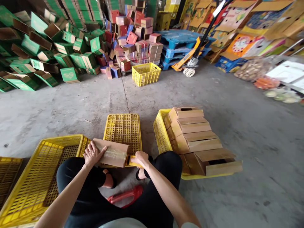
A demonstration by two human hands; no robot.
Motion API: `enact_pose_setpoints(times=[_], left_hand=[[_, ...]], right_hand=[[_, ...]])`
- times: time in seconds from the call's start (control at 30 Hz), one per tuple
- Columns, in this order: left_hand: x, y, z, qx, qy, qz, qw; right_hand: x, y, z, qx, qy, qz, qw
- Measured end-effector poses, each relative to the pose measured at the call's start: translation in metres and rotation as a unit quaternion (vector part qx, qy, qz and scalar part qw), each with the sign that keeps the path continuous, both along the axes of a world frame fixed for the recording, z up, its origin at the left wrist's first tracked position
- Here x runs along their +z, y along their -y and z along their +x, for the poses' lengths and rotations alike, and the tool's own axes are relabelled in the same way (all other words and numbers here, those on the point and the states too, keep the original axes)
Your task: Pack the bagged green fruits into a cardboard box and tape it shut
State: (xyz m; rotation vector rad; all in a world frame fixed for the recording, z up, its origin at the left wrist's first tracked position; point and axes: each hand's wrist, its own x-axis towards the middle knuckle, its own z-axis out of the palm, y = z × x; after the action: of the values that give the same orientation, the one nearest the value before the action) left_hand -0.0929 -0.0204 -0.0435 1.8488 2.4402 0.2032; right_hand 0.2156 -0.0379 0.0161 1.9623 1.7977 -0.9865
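A brown cardboard box (113,152) lies on an upturned yellow crate (123,126) in front of my knees, with a strip of clear tape along its top. My left hand (92,154) lies flat on the box's left end, fingers spread. My right hand (140,157) is closed on a yellow tape dispenser (130,160) at the box's right end. To the right, a yellow crate (159,131) holds a row of several folded brown boxes (193,139).
An empty yellow crate (35,177) lies tilted at my left. A red object (125,195) lies on the floor between my legs. Farther off are a yellow basket (146,73), piles of green boxes (47,47) and red boxes, blue pallets (178,44) and a pallet jack.
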Motion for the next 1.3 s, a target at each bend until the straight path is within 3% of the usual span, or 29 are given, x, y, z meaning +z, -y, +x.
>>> enact_pose_setpoints(times=[0.2, 0.37, 0.63, 0.83, 1.0, 1.3], left_hand=[[-0.007, -0.001, 0.001, 0.004, -0.022, 0.017, 1.000], [-0.007, -0.001, 0.000, 0.000, -0.011, 0.023, 1.000], [-0.002, 0.000, 0.002, -0.002, 0.020, 0.025, 1.000], [0.000, 0.001, 0.004, 0.000, 0.028, 0.036, 0.999], [-0.003, -0.001, 0.004, 0.000, 0.040, 0.038, 0.998], [-0.008, -0.001, 0.003, 0.005, 0.053, 0.044, 0.998]], right_hand=[[-0.001, -0.007, -0.019, -0.005, 0.014, 0.012, 1.000], [0.007, -0.006, -0.013, -0.007, 0.018, 0.015, 1.000], [0.045, 0.010, 0.026, -0.020, 0.049, 0.049, 0.997], [0.068, 0.017, 0.019, 0.003, 0.035, 0.041, 0.999], [0.063, 0.004, 0.004, 0.011, 0.034, 0.036, 0.999], [0.038, -0.006, -0.015, 0.005, 0.038, 0.014, 0.999]])
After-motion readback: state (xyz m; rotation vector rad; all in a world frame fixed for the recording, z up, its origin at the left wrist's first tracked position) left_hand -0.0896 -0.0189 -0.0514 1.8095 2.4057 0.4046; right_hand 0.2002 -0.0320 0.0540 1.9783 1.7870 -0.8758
